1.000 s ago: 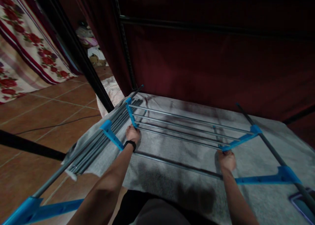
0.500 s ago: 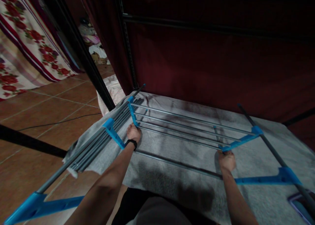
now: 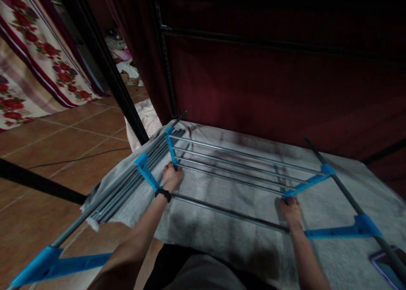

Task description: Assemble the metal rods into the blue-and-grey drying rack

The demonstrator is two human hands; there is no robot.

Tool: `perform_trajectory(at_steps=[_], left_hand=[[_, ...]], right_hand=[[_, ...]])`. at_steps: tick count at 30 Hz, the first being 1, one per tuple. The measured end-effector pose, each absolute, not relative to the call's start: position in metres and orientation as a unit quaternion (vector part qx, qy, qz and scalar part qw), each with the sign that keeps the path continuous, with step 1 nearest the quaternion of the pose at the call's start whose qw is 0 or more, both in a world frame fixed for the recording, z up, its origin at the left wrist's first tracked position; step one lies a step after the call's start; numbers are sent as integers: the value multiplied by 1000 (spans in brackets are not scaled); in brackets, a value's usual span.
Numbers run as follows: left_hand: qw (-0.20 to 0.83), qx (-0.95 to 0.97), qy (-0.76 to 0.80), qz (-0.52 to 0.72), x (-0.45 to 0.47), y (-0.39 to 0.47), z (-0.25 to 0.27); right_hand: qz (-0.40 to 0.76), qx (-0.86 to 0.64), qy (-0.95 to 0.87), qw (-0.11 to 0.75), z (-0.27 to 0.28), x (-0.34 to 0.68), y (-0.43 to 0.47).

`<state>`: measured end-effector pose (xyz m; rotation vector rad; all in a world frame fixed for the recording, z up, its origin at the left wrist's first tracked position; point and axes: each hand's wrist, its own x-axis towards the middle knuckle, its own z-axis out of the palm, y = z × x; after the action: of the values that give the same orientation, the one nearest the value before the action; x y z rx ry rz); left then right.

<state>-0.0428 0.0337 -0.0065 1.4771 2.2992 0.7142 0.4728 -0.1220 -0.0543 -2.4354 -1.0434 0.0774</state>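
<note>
A partly assembled rack (image 3: 233, 167) of grey metal tubes and blue plastic brackets lies over a grey cloth (image 3: 218, 235). My left hand (image 3: 171, 178), with a black wristband, is closed around the lower end of the left blue bracket (image 3: 171, 147), where a short tube meets it. On the other side, my right hand (image 3: 292, 211) grips the lower end of the right blue bracket (image 3: 307, 185) and its short tube. Parts of the fingers on both hands are hidden. Several thin rods span between these two brackets, and a thicker crossbar (image 3: 228, 213) runs below them.
Several loose grey tubes (image 3: 139, 178) lie bundled at the left edge of the cloth. A phone (image 3: 385, 262) rests at the lower right. Black metal posts (image 3: 104, 65) and a dark red curtain (image 3: 253, 99) bound the surface; tiled floor (image 3: 72, 144) lies left.
Both hands stay at the bracket ends with their grips slightly shifted; my fingers look a little looser. The rack's right side has moved slightly left in view.
</note>
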Motion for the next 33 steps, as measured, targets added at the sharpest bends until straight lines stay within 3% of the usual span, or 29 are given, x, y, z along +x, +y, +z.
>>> perform_trajectory(at_steps=[3,6,13,20,27,33], left_hand=[[146,554,770,280,-41,-4,-6],[176,662,663,301,-44,-46,-12],[144,837,502,163,-59,-90,-23],[95,860,493,97,-58,-90,-33],[94,863,477,138,-55,-87,-33],[92,858,477,166,-57,-83,-31]], right_hand=[[48,-886,-386,251,-58,460,-145],[59,-824,-462,322,-61,438,-175],[34,-780,-459,425,-68,411,-234],[-22,-830,-270,487,-73,409,-269],[126,-799,-247,534,-51,430,-261],[146,-802,-237,529,-34,428,-242]])
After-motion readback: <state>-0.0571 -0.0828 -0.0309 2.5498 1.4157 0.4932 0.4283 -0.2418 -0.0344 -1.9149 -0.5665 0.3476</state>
